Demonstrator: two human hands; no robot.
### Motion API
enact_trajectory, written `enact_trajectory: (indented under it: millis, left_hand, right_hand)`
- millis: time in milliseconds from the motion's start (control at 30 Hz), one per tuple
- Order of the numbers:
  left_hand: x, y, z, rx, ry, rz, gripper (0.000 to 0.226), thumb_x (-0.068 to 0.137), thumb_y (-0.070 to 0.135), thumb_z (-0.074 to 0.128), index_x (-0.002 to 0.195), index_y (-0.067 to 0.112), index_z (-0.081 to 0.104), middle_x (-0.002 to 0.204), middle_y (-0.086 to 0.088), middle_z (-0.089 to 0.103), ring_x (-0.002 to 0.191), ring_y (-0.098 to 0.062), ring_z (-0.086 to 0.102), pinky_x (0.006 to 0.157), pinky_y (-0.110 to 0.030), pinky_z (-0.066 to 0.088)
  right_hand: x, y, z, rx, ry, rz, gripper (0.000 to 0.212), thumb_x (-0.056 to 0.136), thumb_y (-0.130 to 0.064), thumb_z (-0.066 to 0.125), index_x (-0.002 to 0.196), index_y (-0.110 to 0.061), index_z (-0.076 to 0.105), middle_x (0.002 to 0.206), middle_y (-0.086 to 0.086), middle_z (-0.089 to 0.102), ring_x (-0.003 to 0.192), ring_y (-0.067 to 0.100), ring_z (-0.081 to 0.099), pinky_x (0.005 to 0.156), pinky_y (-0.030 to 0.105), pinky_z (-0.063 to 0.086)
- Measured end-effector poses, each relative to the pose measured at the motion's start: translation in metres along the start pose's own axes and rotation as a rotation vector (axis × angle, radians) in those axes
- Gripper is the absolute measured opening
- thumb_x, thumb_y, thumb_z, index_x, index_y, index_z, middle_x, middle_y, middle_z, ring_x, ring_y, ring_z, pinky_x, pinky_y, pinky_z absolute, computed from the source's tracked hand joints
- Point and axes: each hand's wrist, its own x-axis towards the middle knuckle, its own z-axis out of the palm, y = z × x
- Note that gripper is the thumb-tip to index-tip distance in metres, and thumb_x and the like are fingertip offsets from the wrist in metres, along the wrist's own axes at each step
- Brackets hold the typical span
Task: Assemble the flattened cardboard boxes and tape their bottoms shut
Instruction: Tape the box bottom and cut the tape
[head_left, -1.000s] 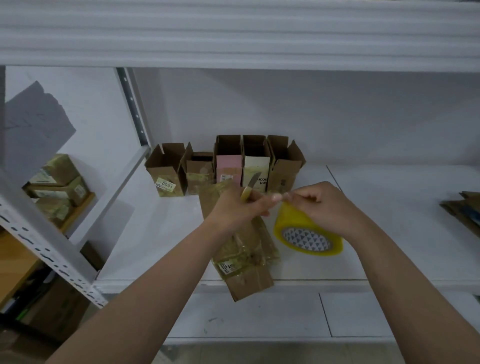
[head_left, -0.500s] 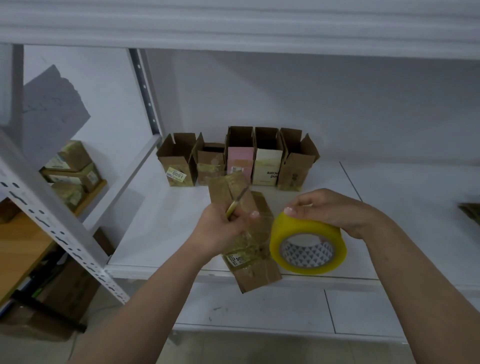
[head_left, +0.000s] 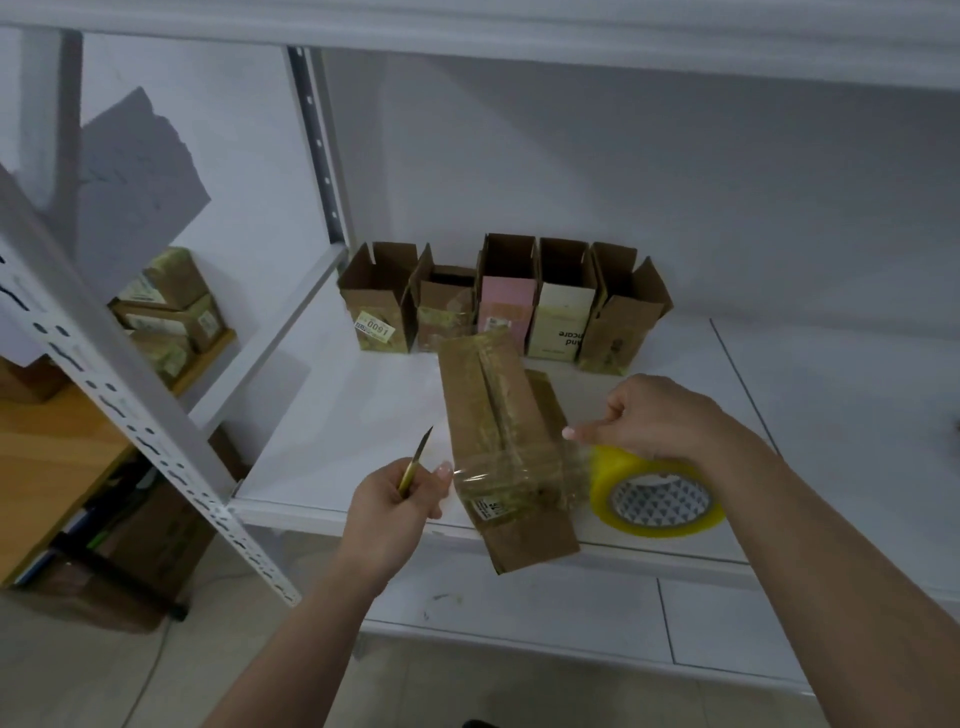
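Observation:
A brown cardboard box (head_left: 493, 410) lies on its side on the white shelf (head_left: 332, 452), its end overhanging the front edge. A clear strip of tape (head_left: 511, 467) runs across it. My left hand (head_left: 395, 506) pinches the strip's left end while gripping a small gold-handled knife (head_left: 415, 460) with the blade pointing up. My right hand (head_left: 649, 415) holds the yellow tape roll (head_left: 657, 499), which stands to the right of the box, and its thumb pinches the tape.
Several open, upright boxes (head_left: 506, 301) line the back of the shelf against the wall. A slotted metal upright (head_left: 130, 405) slants across at left. More taped boxes (head_left: 171, 312) sit on a wooden surface at far left. A lower shelf board (head_left: 571, 608) lies below.
The hands have drawn apart, pulling a strip of tape from the roll across the box. The roll has dropped toward the shelf at right. The knife now points up, clear of the box.

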Motion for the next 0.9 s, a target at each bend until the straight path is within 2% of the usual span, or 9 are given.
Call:
enact_trajectory:
  millis: [200, 333, 433, 500, 600, 700, 800, 900]
  left_hand:
    - [0.002, -0.011, 0.006, -0.042, 0.026, -0.037, 0.037, 0.093, 0.029, 0.061, 0.062, 0.011, 0.055, 0.054, 0.004, 0.054, 0.065, -0.016, 0.056, 0.067, -0.028, 0.039]
    - [0.001, -0.024, 0.017, -0.048, 0.008, -0.07, 0.036, 0.096, 0.031, 0.056, 0.069, 0.006, 0.057, 0.061, 0.0, 0.056, 0.067, -0.016, 0.055, 0.065, -0.026, 0.039]
    - [-0.003, -0.035, 0.031, -0.06, -0.055, -0.087, 0.035, 0.098, 0.031, 0.05, 0.07, 0.012, 0.052, 0.065, 0.0, 0.052, 0.069, -0.014, 0.051, 0.065, -0.023, 0.04]
    - [-0.005, -0.038, 0.042, -0.101, -0.1, -0.094, 0.033, 0.1, 0.033, 0.046, 0.074, 0.013, 0.053, 0.065, 0.004, 0.052, 0.066, -0.007, 0.051, 0.063, -0.017, 0.041]
    - [-0.008, -0.037, 0.056, -0.213, -0.127, -0.147, 0.036, 0.1, 0.036, 0.043, 0.079, 0.011, 0.058, 0.059, 0.014, 0.058, 0.058, 0.002, 0.056, 0.057, -0.01, 0.044]
    - [-0.005, -0.038, 0.057, -0.299, -0.124, -0.223, 0.039, 0.092, 0.041, 0.051, 0.065, 0.012, 0.047, 0.047, 0.012, 0.045, 0.046, -0.004, 0.042, 0.05, -0.015, 0.035]
    - [0.003, -0.049, 0.05, -0.3, -0.169, -0.308, 0.047, 0.075, 0.058, 0.054, 0.067, 0.012, 0.047, 0.056, 0.0, 0.038, 0.051, -0.011, 0.031, 0.05, -0.022, 0.029]
    - [-0.003, -0.071, 0.052, -0.225, -0.239, -0.445, 0.048, 0.078, 0.06, 0.057, 0.071, 0.012, 0.052, 0.055, 0.0, 0.038, 0.049, -0.011, 0.03, 0.047, -0.023, 0.027]
  right_hand:
    - [0.008, -0.005, 0.003, -0.184, 0.053, -0.015, 0.064, 0.071, -0.08, 0.057, 0.059, -0.02, 0.038, 0.054, -0.004, 0.033, 0.055, 0.017, 0.04, 0.057, 0.03, 0.025]
    - [0.02, 0.001, 0.016, -0.253, 0.041, 0.003, 0.065, 0.068, -0.084, 0.055, 0.064, -0.02, 0.05, 0.063, -0.003, 0.052, 0.061, 0.016, 0.055, 0.058, 0.029, 0.034]
    - [0.025, 0.022, 0.034, -0.193, 0.007, 0.04, 0.065, 0.071, -0.082, 0.054, 0.07, -0.018, 0.056, 0.072, -0.002, 0.061, 0.07, 0.016, 0.06, 0.061, 0.029, 0.037]
    - [0.025, 0.035, 0.044, -0.118, -0.006, 0.065, 0.066, 0.075, -0.079, 0.053, 0.082, -0.015, 0.065, 0.084, -0.002, 0.066, 0.079, 0.015, 0.061, 0.068, 0.03, 0.043]
    - [0.026, 0.045, 0.052, -0.062, -0.002, 0.066, 0.057, 0.078, -0.077, 0.052, 0.093, -0.024, 0.068, 0.098, -0.004, 0.067, 0.091, 0.014, 0.061, 0.08, 0.031, 0.048]
    - [0.03, 0.046, 0.053, -0.045, -0.013, 0.065, 0.052, 0.079, -0.075, 0.052, 0.094, -0.028, 0.067, 0.099, -0.006, 0.066, 0.091, 0.014, 0.06, 0.076, 0.03, 0.046]
    - [0.032, 0.046, 0.053, -0.032, -0.014, 0.074, 0.053, 0.078, -0.076, 0.053, 0.094, -0.027, 0.068, 0.097, -0.006, 0.067, 0.089, 0.013, 0.061, 0.072, 0.029, 0.045]
    - [0.032, 0.047, 0.054, -0.028, -0.018, 0.084, 0.056, 0.077, -0.078, 0.052, 0.092, -0.026, 0.069, 0.096, -0.005, 0.068, 0.088, 0.012, 0.061, 0.076, 0.031, 0.048]
